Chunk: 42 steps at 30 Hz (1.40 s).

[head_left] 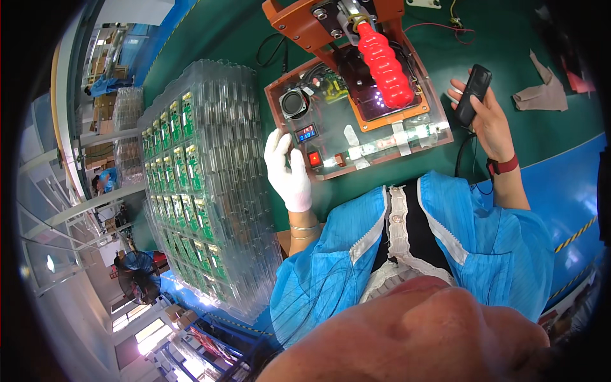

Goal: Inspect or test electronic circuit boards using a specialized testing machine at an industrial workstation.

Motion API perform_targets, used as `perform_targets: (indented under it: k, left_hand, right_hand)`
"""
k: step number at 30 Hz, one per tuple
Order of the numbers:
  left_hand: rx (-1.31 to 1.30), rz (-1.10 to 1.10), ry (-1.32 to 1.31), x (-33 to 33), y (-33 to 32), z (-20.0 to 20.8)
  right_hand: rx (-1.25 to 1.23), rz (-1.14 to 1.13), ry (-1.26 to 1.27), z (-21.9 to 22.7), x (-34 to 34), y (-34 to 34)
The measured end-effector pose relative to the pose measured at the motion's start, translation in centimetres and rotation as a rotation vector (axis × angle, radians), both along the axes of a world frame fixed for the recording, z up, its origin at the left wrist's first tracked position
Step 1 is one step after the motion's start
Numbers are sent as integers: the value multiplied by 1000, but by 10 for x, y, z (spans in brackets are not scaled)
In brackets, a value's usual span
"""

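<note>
My right hand [489, 124] is closed round a dark, slim handheld device [474, 95] with rounded ends; its exact kind I cannot tell. A red band circles that wrist. My left hand [287, 170], in a white glove, has its fingers stretched out at the left front corner of a clear-topped test fixture [375, 158]. Whether the fingertips touch the fixture's edge is unclear. Close to them are a small lit digital meter [305, 133] and a red rocker switch [314, 158]. A toggle press with a ribbed red handle [386, 67] rises over the fixture's orange-framed plate [389, 118].
Left of the fixture stands a tall stack of clear plastic trays [226, 146] holding many green circuit boards [184, 169]. A beige cloth piece [544, 89] lies on the green table [509, 38] at right. Thin wires [439, 27] lie behind. Other people work far left.
</note>
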<state>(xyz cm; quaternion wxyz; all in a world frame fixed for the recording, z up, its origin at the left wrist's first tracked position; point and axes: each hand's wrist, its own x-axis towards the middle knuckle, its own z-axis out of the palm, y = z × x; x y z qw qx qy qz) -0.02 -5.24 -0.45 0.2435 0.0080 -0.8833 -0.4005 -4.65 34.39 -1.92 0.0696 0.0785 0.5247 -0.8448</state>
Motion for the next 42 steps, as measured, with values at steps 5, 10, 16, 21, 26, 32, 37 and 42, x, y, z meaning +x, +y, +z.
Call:
perform_targets:
  k: [5, 10, 16, 21, 26, 32, 37, 42]
  left_hand:
    - [9, -23, 12, 0, 3, -1]
    - [8, -15, 21, 1, 3, 0]
    - [12, -2, 18, 0, 1, -2]
    - [3, -27, 38, -1, 0, -3]
    - [19, -40, -33, 2, -1, -3]
    - [89, -101, -162, 10, -10, -8]
    - [121, -168, -221, 14, -13, -10]
    - [52, -261, -253, 11, -20, -10]
  right_hand:
    - [59, 21, 40, 1, 3, 2]
    - [96, 51, 57, 2, 2, 0]
    - [141, 51, 67, 1, 1, -1]
    - [166, 9, 57, 1, 2, -3]
    - [215, 59, 25, 8, 2, 4]
    - [235, 55, 0, 8, 5, 6]
    - [261, 43, -13, 8, 3, 4]
    - [264, 60, -5, 14, 1, -1]
